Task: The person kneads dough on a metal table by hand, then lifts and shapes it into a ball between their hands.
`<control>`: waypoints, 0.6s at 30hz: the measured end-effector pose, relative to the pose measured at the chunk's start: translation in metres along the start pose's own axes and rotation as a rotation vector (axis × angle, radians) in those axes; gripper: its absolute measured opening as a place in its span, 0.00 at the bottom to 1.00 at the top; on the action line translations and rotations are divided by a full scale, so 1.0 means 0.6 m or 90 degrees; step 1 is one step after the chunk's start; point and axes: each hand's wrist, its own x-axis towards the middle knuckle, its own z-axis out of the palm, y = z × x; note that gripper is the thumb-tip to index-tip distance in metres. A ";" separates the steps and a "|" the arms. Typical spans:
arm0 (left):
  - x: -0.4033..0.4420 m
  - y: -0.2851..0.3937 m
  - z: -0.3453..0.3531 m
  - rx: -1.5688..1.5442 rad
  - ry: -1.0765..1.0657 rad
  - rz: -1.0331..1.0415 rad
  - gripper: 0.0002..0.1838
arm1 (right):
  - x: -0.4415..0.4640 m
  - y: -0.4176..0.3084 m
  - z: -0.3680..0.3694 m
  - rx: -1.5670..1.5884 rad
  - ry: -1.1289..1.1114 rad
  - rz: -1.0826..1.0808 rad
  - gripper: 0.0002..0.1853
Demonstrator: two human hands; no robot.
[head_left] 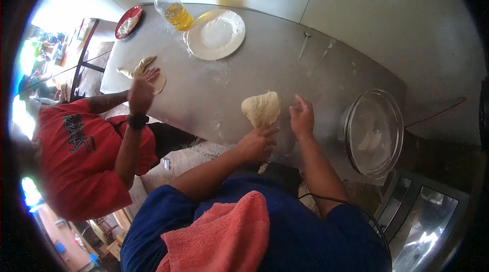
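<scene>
A pale lump of dough lies on the metal table in front of me. My left hand is at the dough's near edge, its fingers partly curled; whether it grips the dough is hard to make out. To the right of the dough, my right hand is raised with fingers apart and nothing in it, not touching the dough. Flour dust marks the metal around the dough.
A co-worker in a red shirt handles dough at the left. Toward the wall are a red plate, an oil bottle, a white plate, a spoon and a fork. A round sieve is at the right.
</scene>
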 end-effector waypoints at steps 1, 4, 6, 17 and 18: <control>0.019 0.020 -0.047 -0.141 -0.030 -0.198 0.17 | 0.012 -0.032 -0.001 0.024 -0.060 -0.044 0.28; 0.052 -0.011 -0.087 -0.219 0.057 -0.406 0.20 | 0.045 -0.047 0.056 0.039 -0.125 -0.212 0.30; 0.045 -0.039 -0.067 -0.153 0.177 -0.417 0.23 | 0.040 -0.029 0.097 0.032 -0.130 -0.339 0.33; -0.088 -0.089 -0.052 0.030 0.171 -0.288 0.29 | 0.047 -0.002 0.060 0.001 -0.195 -0.184 0.32; -0.070 -0.091 -0.059 0.028 0.169 -0.291 0.29 | 0.046 0.009 0.078 0.001 -0.198 -0.181 0.32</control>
